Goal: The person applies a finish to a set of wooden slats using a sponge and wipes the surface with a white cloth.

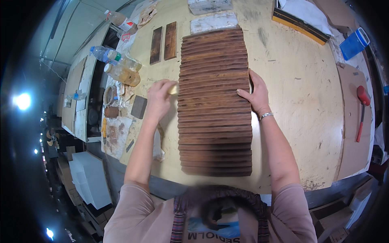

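A long row of dark brown wooden strips, packed side by side, lies on the pale tabletop in front of me. My left hand is at the row's left side, its fingers closed on a small pale yellow pad that meets the strips' ends. On the opposite side my right hand rests against the row, thumb on top of the strips and fingers along their right ends. Two separate dark wooden pieces lie beyond my left hand. A grey block sits just left of my left wrist.
Several plastic bottles lie or stand along the left edge, near a tape roll. White wrapped blocks touch the row's far end. At the right are a red mallet, a blue container and a box with white paper.
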`<move>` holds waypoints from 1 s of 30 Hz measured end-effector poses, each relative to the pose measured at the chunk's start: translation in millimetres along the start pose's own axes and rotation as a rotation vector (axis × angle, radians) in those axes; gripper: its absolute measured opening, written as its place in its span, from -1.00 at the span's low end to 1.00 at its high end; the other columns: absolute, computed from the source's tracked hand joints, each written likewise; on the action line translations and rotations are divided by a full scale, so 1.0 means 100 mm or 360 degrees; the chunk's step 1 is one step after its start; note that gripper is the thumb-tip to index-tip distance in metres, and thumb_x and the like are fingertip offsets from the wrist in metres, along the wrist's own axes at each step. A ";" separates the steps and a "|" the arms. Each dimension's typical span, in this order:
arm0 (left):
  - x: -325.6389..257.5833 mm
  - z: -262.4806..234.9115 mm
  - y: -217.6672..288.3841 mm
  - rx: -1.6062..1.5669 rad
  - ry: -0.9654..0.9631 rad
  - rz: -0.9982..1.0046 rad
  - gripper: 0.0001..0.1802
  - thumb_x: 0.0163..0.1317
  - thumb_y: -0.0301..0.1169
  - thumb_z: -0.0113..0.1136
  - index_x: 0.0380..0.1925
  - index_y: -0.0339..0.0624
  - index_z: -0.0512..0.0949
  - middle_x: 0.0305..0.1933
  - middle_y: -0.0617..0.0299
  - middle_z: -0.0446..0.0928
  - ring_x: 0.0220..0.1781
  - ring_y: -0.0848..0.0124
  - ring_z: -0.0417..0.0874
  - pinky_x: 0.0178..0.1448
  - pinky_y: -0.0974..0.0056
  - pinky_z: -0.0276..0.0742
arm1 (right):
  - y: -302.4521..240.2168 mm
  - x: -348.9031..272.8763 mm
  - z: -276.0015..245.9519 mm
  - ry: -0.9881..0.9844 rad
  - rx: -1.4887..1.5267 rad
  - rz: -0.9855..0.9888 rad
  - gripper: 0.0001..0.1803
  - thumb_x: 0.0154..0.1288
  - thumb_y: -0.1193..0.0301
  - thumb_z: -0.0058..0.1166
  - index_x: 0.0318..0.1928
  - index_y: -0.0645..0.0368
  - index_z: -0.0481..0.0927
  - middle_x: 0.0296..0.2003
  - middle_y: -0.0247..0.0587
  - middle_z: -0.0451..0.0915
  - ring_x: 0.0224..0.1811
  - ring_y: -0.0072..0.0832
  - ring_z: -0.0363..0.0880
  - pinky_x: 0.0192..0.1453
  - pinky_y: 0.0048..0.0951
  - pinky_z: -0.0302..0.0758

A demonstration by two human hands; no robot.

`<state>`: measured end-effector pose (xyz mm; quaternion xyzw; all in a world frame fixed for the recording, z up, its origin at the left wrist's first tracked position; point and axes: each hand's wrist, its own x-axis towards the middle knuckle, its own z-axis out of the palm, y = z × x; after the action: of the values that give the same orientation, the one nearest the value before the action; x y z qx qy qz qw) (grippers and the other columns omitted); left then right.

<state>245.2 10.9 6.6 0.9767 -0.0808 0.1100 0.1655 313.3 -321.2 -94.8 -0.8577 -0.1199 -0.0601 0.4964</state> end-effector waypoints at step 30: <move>-0.16 -0.06 -0.15 -0.0020 0.0288 -0.0137 -0.48 0.01 -0.66 0.35 0.03 -0.03 0.66 0.07 0.16 0.61 0.15 0.11 0.56 0.29 0.08 0.48 | -0.05 0.01 -0.04 -0.0010 0.0079 0.0004 -0.03 -0.04 0.11 0.45 0.38 0.27 0.41 0.28 0.12 0.52 0.36 0.00 0.42 0.49 -0.13 0.31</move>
<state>231.2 29.3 3.9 0.9643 -0.0240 0.1900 0.1827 313.1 -322.3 -88.0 -0.8454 -0.1217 -0.0538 0.5173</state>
